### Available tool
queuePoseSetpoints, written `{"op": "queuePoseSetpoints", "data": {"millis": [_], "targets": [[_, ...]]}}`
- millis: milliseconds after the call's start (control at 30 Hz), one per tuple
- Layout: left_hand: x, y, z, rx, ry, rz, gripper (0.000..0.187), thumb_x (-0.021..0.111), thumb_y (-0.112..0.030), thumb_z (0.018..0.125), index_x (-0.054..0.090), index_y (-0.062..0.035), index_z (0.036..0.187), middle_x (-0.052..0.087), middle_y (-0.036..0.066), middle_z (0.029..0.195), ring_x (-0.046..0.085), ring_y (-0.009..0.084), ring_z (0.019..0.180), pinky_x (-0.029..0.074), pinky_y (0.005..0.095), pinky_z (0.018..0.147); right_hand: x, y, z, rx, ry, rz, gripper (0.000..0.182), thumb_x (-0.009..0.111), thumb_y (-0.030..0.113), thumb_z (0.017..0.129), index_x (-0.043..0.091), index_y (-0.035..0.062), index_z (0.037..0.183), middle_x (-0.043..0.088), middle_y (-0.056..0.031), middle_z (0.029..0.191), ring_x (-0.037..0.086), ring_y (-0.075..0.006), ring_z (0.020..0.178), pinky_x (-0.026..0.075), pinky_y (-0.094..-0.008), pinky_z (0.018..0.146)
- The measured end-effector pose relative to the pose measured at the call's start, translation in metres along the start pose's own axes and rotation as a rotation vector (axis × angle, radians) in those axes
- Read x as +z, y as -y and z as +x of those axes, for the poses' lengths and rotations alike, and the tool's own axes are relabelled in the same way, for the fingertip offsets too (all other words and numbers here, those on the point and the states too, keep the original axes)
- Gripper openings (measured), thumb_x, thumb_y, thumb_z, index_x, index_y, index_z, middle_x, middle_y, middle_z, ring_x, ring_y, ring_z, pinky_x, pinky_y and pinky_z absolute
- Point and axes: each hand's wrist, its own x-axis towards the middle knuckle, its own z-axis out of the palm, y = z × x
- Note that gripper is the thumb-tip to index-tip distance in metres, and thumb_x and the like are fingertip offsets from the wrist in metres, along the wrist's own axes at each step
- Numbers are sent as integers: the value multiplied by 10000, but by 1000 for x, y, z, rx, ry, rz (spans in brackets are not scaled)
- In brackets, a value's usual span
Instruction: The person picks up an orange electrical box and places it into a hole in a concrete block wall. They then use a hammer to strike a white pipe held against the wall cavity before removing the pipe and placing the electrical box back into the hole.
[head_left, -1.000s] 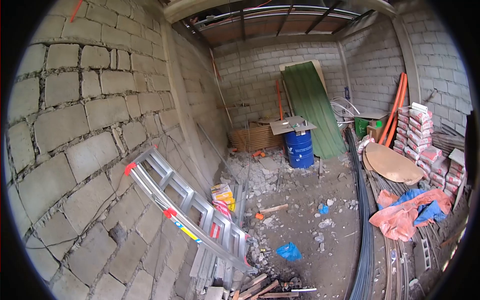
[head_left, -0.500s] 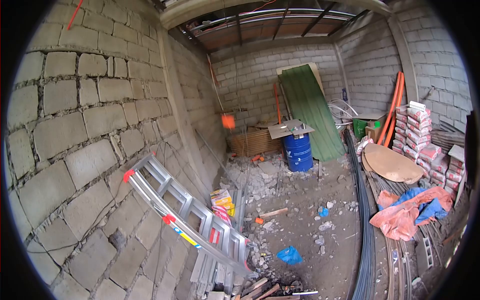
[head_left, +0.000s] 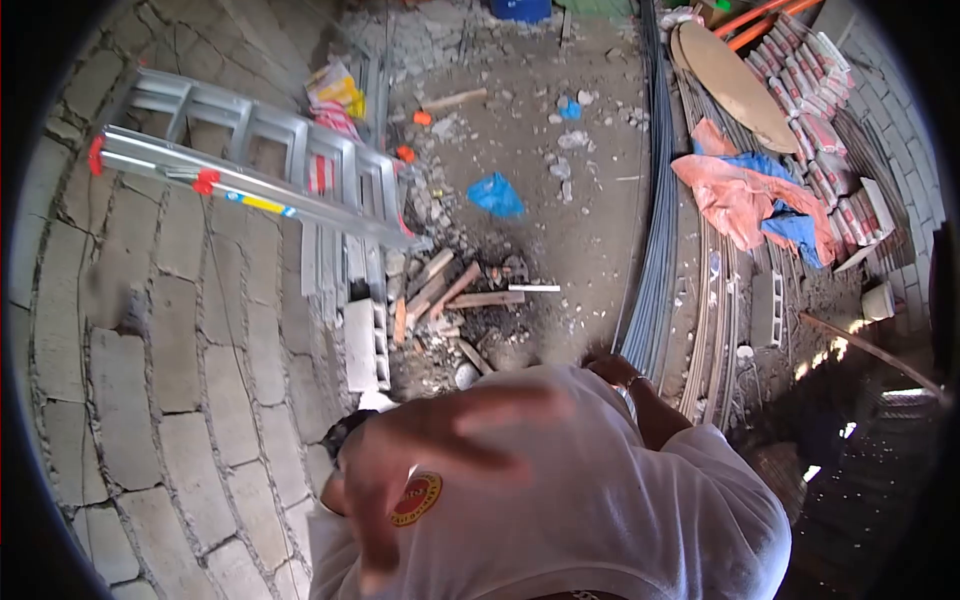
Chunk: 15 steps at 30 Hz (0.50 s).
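Observation:
My left hand is raised close to the camera in front of the white shirt, blurred by motion. Its fingers are spread and nothing shows between them. Behind it, a round red and yellow emblem on the shirt is partly covered. My right hand is low beside the front of the shirt, with a band at the wrist. The fabric hides most of its fingers, so I cannot tell what it holds. Beyond that hand runs a bundle of dark steel bars along the ground.
An aluminium ladder leans at the left by the block wall. Wood scraps and a hollow block lie ahead. To the right are an orange and blue tarp, stacked bags and a brown oval board.
The view has tilted down from the room to the ground and my own body. Both my hands and the shirt have come into view; the ladder and rubble sit higher in the picture.

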Motion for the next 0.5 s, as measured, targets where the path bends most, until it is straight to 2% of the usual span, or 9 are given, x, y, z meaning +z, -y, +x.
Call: {"op": "queuePoseSetpoints", "data": {"millis": [67, 100, 167, 267, 367, 467, 500], "targets": [[10, -17, 17, -32, 165, -220, 685, 616, -634, 777, 631, -31, 1101, 475, 316, 1276, 445, 411, 1244, 339, 553, 1015, -12, 11, -9, 17, 92, 100, 141, 541, 232, 821, 611, 142, 905, 661, -70, 853, 654, -264, 869, 517, -402, 743], [12, 1, 14, 151, 251, -242, 718, 669, -596, 749, 605, 5, 1138, 378, 372, 1318, 381, 472, 1262, 322, 574, 1012, -11, 12, -11, 15, 102, 110, 141, 541, 232, 822, 611, 142, 905, 661, -70, 853, 654, -264, 869, 517, -402, 743], [18, 21, 14, 324, 333, -274, 765, 722, -558, 720, 578, 40, 1174, 282, 427, 1359, 317, 533, 1280, 304, 596, 1010, -8, 16, -15, 74, 155, 284, 203, 515, 266, 839, 629, 167, 975, 673, -80, 907, 642, -278, 916, 508, -411, 771], [27, 20, 21, 324, 234, -313, 595, 646, -537, 810, 649, -29, 1120, 446, 384, 1259, 448, 493, 1198, 342, 563, 983, -12, 24, -20, 89, 194, 317, 239, 499, 286, 849, 640, 187, 1014, 680, -79, 971, 632, -290, 960, 499, -405, 805], [32, 26, 24, 359, 153, -294, 590, 621, -547, 823, 658, -24, 1095, 474, 378, 1221, 513, 483, 1104, 416, 566, 897, -12, 27, -21, 94, 137, 357, 212, 522, 274, 834, 640, 169, 975, 676, -73, 968, 631, -283, 959, 499, -401, 806], [24, 19, 29, 396, -9, -192, 556, 558, -559, 860, 705, -34, 966, 544, 347, 1150, 553, 460, 1060, 463, 518, 852, -9, 28, -21, 153, 89, 483, 172, 533, 252, 825, 630, 154, 928, 665, -71, 928, 630, -279, 943, 503, -401, 796], [3, 6, 29, 203, 176, -78, 624, 608, -606, 790, 664, -43, 1054, 507, 335, 1215, 501, 443, 1149, 401, 536, 933, -2, 27, -18, 148, 93, 445, 155, 529, 236, 829, 622, 147, 914, 661, -66, 915, 629, -280, 942, 510, -397, 780]]}}
